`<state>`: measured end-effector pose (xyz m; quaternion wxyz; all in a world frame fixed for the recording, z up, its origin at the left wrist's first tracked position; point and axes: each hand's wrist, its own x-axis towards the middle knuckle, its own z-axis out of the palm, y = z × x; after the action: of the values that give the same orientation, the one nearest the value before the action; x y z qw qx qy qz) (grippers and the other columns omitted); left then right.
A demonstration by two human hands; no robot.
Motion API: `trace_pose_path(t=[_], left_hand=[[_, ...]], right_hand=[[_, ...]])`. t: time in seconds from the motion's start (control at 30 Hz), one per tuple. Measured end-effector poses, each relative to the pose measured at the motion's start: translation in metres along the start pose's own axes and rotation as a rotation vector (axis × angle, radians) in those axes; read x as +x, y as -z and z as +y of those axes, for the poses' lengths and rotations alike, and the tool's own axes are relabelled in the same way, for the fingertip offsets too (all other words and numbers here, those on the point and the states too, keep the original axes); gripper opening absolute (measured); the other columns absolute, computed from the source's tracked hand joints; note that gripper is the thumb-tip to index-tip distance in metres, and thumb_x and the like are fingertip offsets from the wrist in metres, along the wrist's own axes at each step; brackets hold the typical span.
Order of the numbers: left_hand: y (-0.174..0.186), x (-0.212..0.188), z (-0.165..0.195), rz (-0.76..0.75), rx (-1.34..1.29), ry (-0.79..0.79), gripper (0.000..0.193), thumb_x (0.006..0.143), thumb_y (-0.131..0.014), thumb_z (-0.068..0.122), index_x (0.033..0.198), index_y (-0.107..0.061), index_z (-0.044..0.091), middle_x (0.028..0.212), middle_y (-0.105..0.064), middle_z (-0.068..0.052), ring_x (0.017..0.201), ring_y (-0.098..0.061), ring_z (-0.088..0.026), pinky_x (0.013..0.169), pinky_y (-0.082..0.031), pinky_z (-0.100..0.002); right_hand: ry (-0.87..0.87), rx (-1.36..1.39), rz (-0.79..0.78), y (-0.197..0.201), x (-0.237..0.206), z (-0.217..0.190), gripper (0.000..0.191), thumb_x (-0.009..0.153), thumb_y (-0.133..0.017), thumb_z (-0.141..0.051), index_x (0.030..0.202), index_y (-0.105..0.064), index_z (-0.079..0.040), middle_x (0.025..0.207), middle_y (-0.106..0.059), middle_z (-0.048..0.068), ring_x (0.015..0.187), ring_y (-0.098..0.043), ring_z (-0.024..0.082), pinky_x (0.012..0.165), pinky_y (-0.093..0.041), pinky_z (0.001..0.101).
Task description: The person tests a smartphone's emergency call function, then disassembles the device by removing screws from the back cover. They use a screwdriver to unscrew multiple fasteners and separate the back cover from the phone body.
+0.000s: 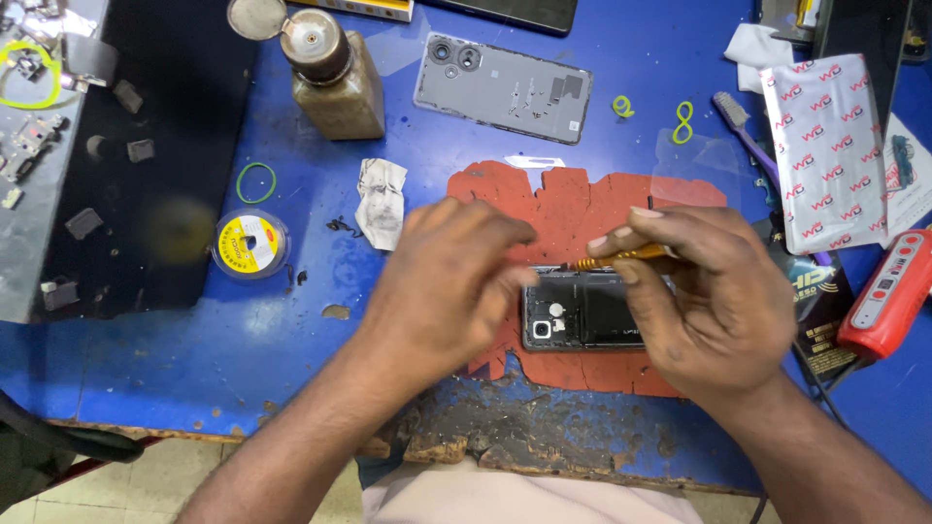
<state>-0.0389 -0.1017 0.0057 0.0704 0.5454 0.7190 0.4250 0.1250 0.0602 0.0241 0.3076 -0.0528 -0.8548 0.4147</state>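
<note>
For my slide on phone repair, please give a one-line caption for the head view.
Right hand holds a screwdriver to an opened phone on a red mat; left hand steadies it.

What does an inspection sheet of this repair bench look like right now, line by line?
Surface: blue table, front edge worn; torn red mat.
Job's things: opened phone on the mat; detached back cover beyond it.
Clutter: pump bottle, round yellow spool, toothbrush, white packet, red tool.
Grips: left hand at the phone; right hand holds an orange screwdriver.
Cables: nothing seen.
Surroundings: tiled floor; dark tray with small parts.
</note>
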Motion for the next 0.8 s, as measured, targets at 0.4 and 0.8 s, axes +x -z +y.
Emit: trace_pose_path(t=[0.4, 0.8], left_hand=[[-0.006, 0.044, -0.016, 0.032, 0.185, -0.172, 0.003, 0.093, -0.066, 0.005, 0.093, -0.063, 0.007, 0.089, -0.062, -0.011, 0.09, -0.059, -0.032, 0.085, -0.042, -0.047], [-0.036, 0.122, -0.081, 0.169, 0.665, -0.331, 0.04, 0.107, -0.064, 0.033, 0.073, -0.067, 0.011, 0.063, -0.063, -0.009, 0.062, -0.061, -0.031, 0.067, -0.041, -0.048]], right_hand=[[-0.113, -0.158, 0.215, 0.057, -0.003, 0.022, 0.031, 0.116, -0.064, 0.006, 0.143, -0.049, 0.0, 0.116, -0.064, 0.011, 0.102, -0.071, 0.018, 0.093, -0.062, 0.0299], [-0.348, -0.643, -0.334, 0.06, 0.009, 0.035, 0.033, 0.091, -0.067, -0.005, 0.123, -0.073, -0.011, 0.101, -0.07, 0.008, 0.086, -0.073, 0.021, 0.068, -0.059, 0.035]])
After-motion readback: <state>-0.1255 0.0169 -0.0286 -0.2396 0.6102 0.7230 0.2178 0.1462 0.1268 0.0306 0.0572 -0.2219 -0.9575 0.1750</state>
